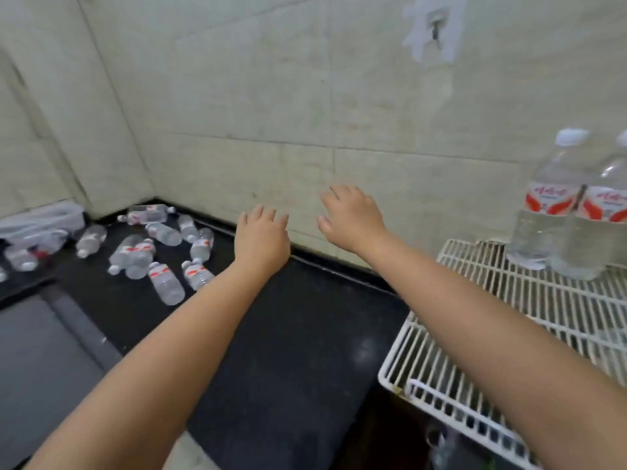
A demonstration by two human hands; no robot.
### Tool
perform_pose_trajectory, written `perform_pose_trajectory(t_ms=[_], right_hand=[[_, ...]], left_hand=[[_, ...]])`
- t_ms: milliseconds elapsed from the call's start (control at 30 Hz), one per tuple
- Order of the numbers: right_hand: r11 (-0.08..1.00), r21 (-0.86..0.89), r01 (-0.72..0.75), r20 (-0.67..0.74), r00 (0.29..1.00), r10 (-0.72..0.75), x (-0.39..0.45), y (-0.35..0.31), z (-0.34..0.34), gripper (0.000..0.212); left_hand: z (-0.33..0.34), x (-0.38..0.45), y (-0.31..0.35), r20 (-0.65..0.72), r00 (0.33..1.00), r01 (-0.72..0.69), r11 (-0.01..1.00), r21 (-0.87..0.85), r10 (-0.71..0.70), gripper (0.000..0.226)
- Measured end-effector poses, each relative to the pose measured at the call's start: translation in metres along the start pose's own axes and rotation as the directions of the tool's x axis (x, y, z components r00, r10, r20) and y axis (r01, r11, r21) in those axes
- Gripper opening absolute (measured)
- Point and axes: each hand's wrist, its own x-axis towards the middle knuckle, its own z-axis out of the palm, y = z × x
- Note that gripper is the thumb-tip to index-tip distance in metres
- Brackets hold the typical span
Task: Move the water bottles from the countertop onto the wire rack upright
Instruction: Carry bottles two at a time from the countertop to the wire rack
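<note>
Both arms reach out over the black countertop [298, 334], and neither hand holds anything. The left hand [259, 240] floats palm down with its fingers loose and a little bent, just above the back edge of the counter where it meets the tiled wall [305, 113]. The right hand [353, 215] is a bit higher and nearer the wall, with its fingers spread and loose too. The two hands are near each other but do not touch. Far to the left, in the corner, a bunch of small water bottles [163, 252] lie on their sides on the counter, pointing every which way, some touching each other. They are well apart from both hands. A clear plastic bag [37, 225] sits at the far left edge, beside the bottles. On the right, the white wire rack [509, 300] sits next to the counter. Two big bottles [573, 212] with red and white labels stand straight up at the back of the rack, side by side and close to the wall. The front and middle of the rack have lots of bare wire. The right arm crosses over the rack's left edge. The dark counter between the lying bottles and the rack is wide and open. At the lower left, a grey flat surface [40, 361] sits lower than the counter edge.
</note>
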Motion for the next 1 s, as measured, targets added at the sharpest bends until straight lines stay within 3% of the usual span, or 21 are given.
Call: perform_pose_trajectory(t_ms=[100,233,533,800,1000], right_hand=[[0.997,0.072,0.037,0.045,0.998,-0.04,0.0,-0.067,0.041,0.044],[0.988,0.138,0.066,0.109,0.991,-0.082,-0.006,-0.151,0.102,0.043],[0.983,0.173,-0.066,0.266,0.964,0.017,-0.007,-0.299,0.204,0.043],[0.986,0.082,-0.143,0.386,0.917,0.101,0.033,-0.328,0.278,0.043],[0.967,0.093,-0.236,0.489,0.857,0.162,0.143,-0.317,0.354,0.044]], left_hand=[[0.017,-0.039,-0.064,-0.005,0.997,0.078,0.997,-0.018,-0.078,0.039],[0.042,-0.085,-0.147,0.104,0.978,0.179,0.984,0.021,-0.181,0.033],[0.092,-0.14,-0.3,0.332,0.912,0.231,0.971,0.067,-0.24,0.033],[0.145,-0.113,-0.371,0.429,0.885,0.197,0.98,0.005,-0.179,0.037],[0.196,-0.021,-0.443,0.485,0.85,0.239,0.971,-0.005,-0.207,0.039]])
